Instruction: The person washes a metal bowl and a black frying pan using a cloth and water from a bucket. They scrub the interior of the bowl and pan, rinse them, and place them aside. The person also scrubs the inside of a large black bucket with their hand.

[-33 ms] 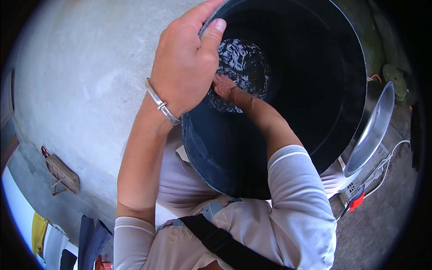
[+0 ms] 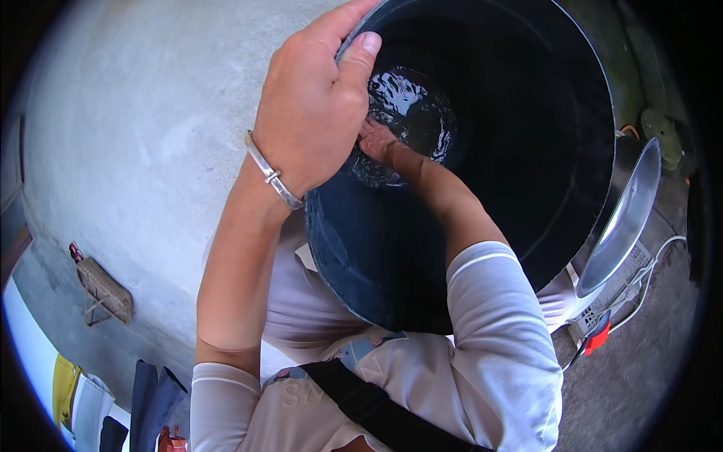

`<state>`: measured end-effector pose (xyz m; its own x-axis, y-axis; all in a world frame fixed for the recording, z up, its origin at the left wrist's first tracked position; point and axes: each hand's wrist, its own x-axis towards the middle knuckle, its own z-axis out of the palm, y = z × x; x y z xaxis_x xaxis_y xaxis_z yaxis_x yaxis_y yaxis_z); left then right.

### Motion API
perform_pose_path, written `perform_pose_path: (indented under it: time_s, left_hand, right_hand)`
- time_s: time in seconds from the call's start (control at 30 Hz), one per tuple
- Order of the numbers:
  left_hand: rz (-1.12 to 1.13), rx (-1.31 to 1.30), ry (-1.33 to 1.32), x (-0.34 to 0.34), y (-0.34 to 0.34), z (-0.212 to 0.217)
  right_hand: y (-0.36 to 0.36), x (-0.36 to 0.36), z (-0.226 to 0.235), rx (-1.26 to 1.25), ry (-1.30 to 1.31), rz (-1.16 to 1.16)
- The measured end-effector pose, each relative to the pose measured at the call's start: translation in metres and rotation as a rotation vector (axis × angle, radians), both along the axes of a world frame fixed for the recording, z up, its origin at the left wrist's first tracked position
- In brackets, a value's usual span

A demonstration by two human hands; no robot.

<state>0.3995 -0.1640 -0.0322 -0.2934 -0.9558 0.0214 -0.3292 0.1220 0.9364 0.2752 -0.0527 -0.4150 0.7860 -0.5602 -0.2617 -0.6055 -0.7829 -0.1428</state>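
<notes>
A large black bucket [image 2: 527, 151], tilted so its mouth faces me, stands against my lap. My left hand [image 2: 312, 105] grips its rim at the upper left, thumb over the inside edge; a silver bangle circles that wrist. Deep inside, my right hand [image 2: 379, 143] reaches down to rippling water [image 2: 399, 94] at the bottom. Its fingers look stretched out along the left inner side, partly hidden behind my left hand, and I see nothing held in them.
At right, a shiny metal basin [image 2: 621, 218] leans beside the bucket, near a grey plastic crate [image 2: 602, 313], a white cable [image 2: 646, 279] and a red object [image 2: 597, 339]. A pale concrete surface [image 2: 143, 113] spreads at left, with a small brown woven-looking stool [image 2: 105, 291]. Hanging clothes [image 2: 90, 399] show lower left.
The ripples and bright reflections on the water have changed shape. My right hand has shifted very slightly; my left hand keeps its grip on the rim.
</notes>
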Motion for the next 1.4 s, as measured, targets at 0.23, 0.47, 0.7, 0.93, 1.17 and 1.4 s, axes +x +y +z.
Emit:
perform_pose_path:
  time_s: [0.23, 0.47, 0.7, 0.93, 1.17, 1.4]
  left_hand:
    - [-0.035, 0.085, 0.089, 0.003, 0.002, 0.016]
    - [-0.039, 0.104, 0.129, -0.002, -0.008, -0.002]
    - [0.042, -0.010, -0.146, -0.010, 0.002, 0.016]
    - [0.036, 0.025, -0.034, -0.006, 0.004, 0.014]
    - [0.002, 0.080, 0.088, -0.009, 0.002, 0.021]
    - [-0.025, -0.007, 0.063, 0.000, -0.004, -0.007]
  right_hand:
    - [-0.082, -0.012, 0.020, 0.033, 0.470, -0.361]
    - [-0.046, -0.081, -0.022, -0.003, 0.289, -0.924]
    - [0.016, 0.013, 0.011, 0.151, 0.182, -0.451]
    - [-0.045, -0.010, 0.015, 0.064, 0.232, -0.617]
    - [-0.080, -0.077, -0.002, 0.101, 0.131, -0.955]
    - [-0.014, 0.016, -0.001, 0.150, -0.002, -0.542]
